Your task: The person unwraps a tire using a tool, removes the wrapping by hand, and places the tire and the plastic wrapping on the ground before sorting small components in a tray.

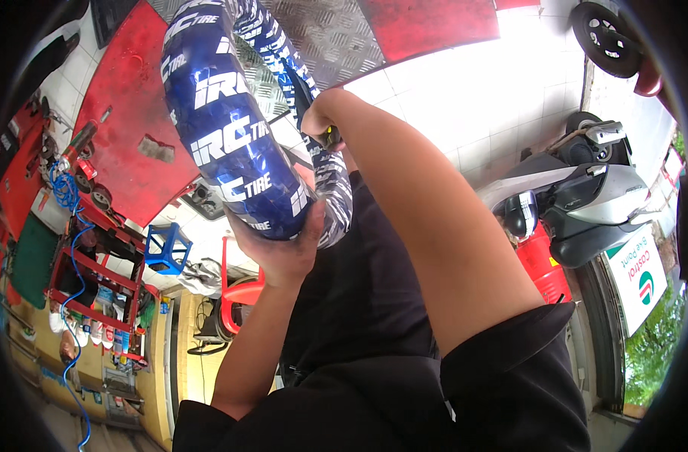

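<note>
A tire wrapped in shiny blue and white printed plastic stands tilted in front of my chest. My left hand is closed around its lower end, thumb on the near side and fingers underneath. My right hand is a fist at the tire's inner right side. In it is a dark, long tool with a small yellow spot near the grip; its exact kind is unclear. The tool lies along the inside of the wrapped ring. The wrapping still covers most of the visible tire.
A red work platform with a patterned metal plate lies ahead. At left are a blue stool, a red chair, a red tool cart and a blue hose. A grey and black scooter stands at right.
</note>
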Demonstrator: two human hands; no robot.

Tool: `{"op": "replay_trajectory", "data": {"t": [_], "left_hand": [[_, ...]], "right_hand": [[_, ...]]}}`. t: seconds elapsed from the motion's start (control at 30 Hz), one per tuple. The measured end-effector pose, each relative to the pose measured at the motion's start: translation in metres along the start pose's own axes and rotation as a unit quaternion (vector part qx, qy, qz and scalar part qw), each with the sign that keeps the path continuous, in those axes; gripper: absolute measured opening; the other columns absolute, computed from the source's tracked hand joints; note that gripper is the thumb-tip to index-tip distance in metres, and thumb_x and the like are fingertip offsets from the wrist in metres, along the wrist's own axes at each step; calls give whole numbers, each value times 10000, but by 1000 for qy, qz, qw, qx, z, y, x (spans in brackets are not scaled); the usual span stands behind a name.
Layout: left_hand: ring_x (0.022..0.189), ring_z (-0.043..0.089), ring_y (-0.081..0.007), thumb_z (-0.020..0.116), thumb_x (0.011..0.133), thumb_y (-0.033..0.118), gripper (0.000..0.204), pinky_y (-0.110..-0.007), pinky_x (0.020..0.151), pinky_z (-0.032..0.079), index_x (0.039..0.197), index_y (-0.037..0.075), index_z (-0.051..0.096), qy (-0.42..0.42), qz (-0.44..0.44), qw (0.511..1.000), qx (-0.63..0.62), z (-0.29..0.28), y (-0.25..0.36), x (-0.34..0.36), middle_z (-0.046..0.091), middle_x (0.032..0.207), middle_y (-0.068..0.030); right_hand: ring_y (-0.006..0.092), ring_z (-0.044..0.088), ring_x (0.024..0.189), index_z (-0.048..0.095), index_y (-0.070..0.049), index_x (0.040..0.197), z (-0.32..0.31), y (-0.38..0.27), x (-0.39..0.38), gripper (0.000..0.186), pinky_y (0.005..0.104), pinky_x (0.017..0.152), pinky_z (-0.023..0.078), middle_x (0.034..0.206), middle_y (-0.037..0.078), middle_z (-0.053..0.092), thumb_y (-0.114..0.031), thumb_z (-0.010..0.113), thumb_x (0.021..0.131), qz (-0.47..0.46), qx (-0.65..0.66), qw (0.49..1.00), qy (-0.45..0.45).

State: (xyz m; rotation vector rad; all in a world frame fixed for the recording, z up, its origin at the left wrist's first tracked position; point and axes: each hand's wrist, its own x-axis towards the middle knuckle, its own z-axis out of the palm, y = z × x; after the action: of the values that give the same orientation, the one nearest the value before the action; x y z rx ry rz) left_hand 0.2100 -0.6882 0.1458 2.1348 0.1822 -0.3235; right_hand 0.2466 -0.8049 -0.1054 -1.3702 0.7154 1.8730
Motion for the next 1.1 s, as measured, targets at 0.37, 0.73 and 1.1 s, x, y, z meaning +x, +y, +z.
{"op": "replay_trajectory", "data": {"t": [0.37, 0.73, 1.1], "left_hand": [[1043, 564, -290, 854, 665, 291, 930, -387, 898, 445, 1304, -114, 312, -12, 62, 995, 75, -1, -7, -12, 522, 1146, -200], [1133, 492, -295, 858, 659, 218, 970, -398, 977, 384, 1381, -72, 278, -31, 69, 997, 31, -2, -22, -33, 463, 1265, -183], [1207, 471, -324, 841, 687, 231, 986, -411, 993, 388, 1353, -124, 207, -53, 5, 997, -48, 1, -16, -36, 438, 1277, -231]], "right_hand": [[333, 671, 818, 640, 39, 1017, 20, 12, -5, 288, 425, 651, 563, 1009, 214, 640, -36, 500, 777, 3, 44, 999, 17], [330, 671, 808, 630, 44, 1025, 30, 19, -6, 283, 420, 638, 567, 998, 214, 638, -33, 500, 786, 4, 90, 996, 16], [326, 671, 798, 620, 48, 1033, 36, 15, -1, 278, 416, 626, 572, 987, 214, 637, -29, 501, 794, 7, 124, 992, 21]]}}
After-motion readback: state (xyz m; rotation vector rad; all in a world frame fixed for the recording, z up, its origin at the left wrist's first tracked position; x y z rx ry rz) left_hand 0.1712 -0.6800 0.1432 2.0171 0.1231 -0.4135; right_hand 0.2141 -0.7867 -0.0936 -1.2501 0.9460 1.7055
